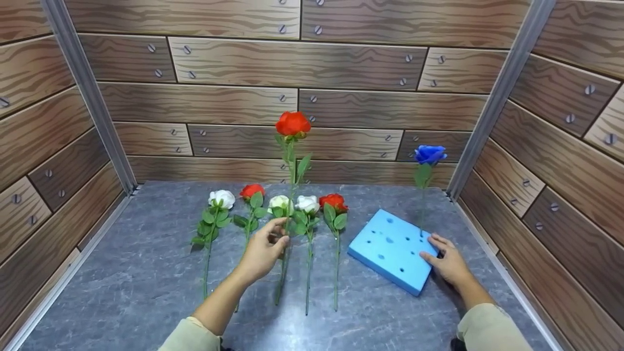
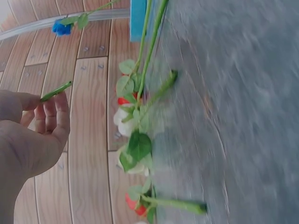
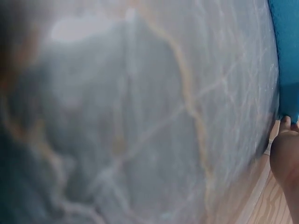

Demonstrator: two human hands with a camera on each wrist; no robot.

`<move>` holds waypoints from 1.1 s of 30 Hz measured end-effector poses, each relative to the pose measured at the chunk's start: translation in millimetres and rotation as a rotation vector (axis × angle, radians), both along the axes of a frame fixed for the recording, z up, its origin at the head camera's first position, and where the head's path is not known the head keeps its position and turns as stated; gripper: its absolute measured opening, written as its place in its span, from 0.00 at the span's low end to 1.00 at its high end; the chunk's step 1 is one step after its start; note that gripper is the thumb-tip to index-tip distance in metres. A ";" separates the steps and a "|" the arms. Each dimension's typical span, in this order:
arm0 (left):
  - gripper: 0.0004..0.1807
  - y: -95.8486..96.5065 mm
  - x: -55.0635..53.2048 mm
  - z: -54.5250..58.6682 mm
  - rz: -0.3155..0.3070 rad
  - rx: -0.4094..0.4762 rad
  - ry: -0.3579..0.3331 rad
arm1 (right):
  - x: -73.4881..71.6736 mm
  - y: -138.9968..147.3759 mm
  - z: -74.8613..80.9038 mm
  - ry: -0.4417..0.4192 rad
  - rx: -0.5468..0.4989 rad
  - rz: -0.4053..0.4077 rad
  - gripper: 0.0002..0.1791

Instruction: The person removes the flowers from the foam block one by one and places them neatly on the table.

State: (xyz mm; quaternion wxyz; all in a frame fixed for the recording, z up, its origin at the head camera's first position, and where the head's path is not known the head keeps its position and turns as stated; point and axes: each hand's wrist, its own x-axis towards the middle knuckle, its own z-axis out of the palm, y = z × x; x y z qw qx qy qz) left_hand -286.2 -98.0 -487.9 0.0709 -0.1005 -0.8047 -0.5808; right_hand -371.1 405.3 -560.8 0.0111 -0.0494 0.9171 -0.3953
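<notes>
My left hand (image 1: 262, 251) pinches the green stem of a red rose (image 1: 293, 124), which it holds upright above the grey table. The left wrist view shows a short length of that stem (image 2: 56, 91) between thumb and fingers. On the right lies a light blue foam block (image 1: 390, 246) with several holes in its top. A blue rose (image 1: 430, 154) stands upright in it near the right corner. My right hand (image 1: 451, 263) rests against that corner, thumb and fingertips touching the block. In the right wrist view only part of this hand (image 3: 286, 154) shows.
Several roses lie in a row on the table, blooms toward the back wall: a white rose (image 1: 222, 199), a red rose (image 1: 252, 190), a cream rose (image 1: 280, 204), another white rose (image 1: 307, 203) and another red rose (image 1: 334, 201). Wood-patterned walls (image 1: 234, 63) enclose the table.
</notes>
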 end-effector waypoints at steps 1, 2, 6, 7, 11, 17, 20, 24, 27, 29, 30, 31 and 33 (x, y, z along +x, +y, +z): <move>0.26 -2.5 0.4 -0.7 0.006 0.002 -0.009 | 0.1 0.2 -0.1 -0.001 -0.001 -0.001 0.44; 0.26 -5.0 0.8 -1.6 0.013 0.004 -0.016 | 0.1 0.3 -0.4 -0.002 -0.004 -0.002 0.45; 0.27 -16.7 3.8 -4.8 0.032 0.008 -0.050 | -1.0 0.2 -1.7 -0.007 -0.003 -0.001 0.45; 0.27 -19.6 4.7 -5.1 0.037 0.006 -0.058 | -1.3 0.3 -2.0 -0.008 -0.004 -0.001 0.45; 0.27 -30.9 7.7 -6.2 0.066 -0.007 -0.082 | -1.3 0.8 -3.0 -0.014 -0.017 -0.002 0.46; 0.26 -47.9 9.5 -6.5 0.097 -0.018 -0.101 | -1.6 1.6 -2.3 -0.004 -0.045 0.000 0.44; 0.26 -56.1 11.3 -6.6 0.117 -0.020 -0.106 | -2.0 1.5 -2.8 -0.004 -0.047 0.001 0.45; 0.25 -67.3 16.0 -7.1 0.150 -0.034 -0.120 | -2.4 1.8 -3.8 -0.002 -0.045 0.004 0.45; 0.24 -77.0 19.4 -8.0 0.170 -0.039 -0.130 | -2.0 2.3 -4.1 -0.002 -0.049 0.001 0.44; 0.23 -83.8 20.9 -8.6 0.181 -0.044 -0.126 | -1.8 2.6 -4.0 -0.003 -0.053 -0.002 0.44; 0.23 -87.2 22.0 -8.8 0.187 -0.047 -0.124 | -1.9 2.7 -3.5 -0.004 -0.051 -0.002 0.44; 0.23 -90.8 22.8 -9.5 0.190 -0.048 -0.125 | -1.5 2.6 -3.4 -0.005 -0.051 -0.002 0.44; 0.23 -98.0 24.9 -10.6 0.200 -0.064 -0.130 | -1.3 2.4 -3.2 -0.009 -0.051 -0.002 0.44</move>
